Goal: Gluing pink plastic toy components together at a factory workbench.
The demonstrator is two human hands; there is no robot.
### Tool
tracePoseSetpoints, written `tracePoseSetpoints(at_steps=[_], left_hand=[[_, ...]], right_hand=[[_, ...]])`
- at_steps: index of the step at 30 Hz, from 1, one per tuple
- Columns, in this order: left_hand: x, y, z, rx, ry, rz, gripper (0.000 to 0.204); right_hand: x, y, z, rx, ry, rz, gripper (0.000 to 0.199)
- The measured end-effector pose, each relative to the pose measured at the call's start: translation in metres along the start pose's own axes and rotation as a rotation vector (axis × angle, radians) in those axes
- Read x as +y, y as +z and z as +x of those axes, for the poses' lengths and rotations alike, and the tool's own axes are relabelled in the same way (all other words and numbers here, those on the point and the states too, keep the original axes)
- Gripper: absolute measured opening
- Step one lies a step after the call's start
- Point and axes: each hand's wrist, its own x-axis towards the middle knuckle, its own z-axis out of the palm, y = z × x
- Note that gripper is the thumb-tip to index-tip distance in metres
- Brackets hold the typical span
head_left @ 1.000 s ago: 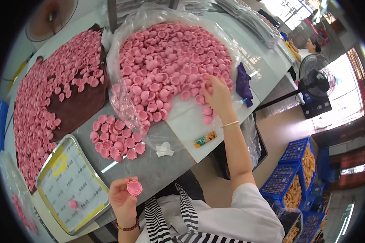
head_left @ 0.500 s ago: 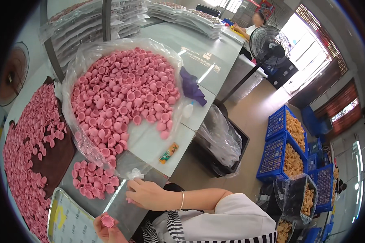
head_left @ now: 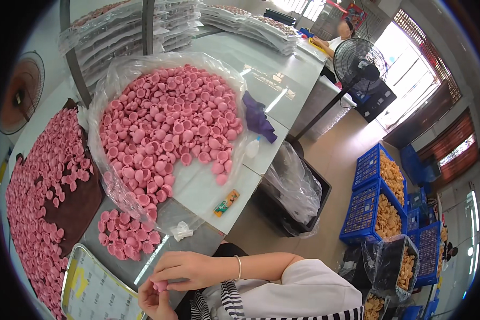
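Observation:
Low in the view, my left hand and my right hand meet, fingers closed on a small pink piece, apparently one of the pink cup-shaped shells; the fingers cover most of it. A loose group of pink shells lies on the grey tabletop just beyond them. Farther off, a large heap of the same shells fills an open clear plastic bag. A crumpled white wad sits near the bag's edge, beyond my right hand. Left of my hands is a metal tray with a printed liner.
More pink shells cover a brown sheet at left. A purple cloth, a small white bottle and a green-orange packet lie by the table edge. Beyond are a black bin, fan and blue crates.
My right hand has drawn back from beside the white wad to my left hand. The shell in my left fingers was plainly visible before; now both hands cover it. The view has shifted slightly.

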Motion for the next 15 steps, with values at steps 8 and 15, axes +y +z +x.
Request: tracePoseSetpoints(at_steps=[8,15], left_hand=[[-0.001,-0.008,-0.007,-0.025,-0.036,-0.12,0.034],[-0.001,-0.02,-0.012,0.074,-0.054,0.099,0.033]], right_hand=[[0.002,0.003,-0.004,-0.002,-0.03,-0.009,0.033],[0.008,0.017,-0.004,-0.06,-0.02,-0.088,0.037]])
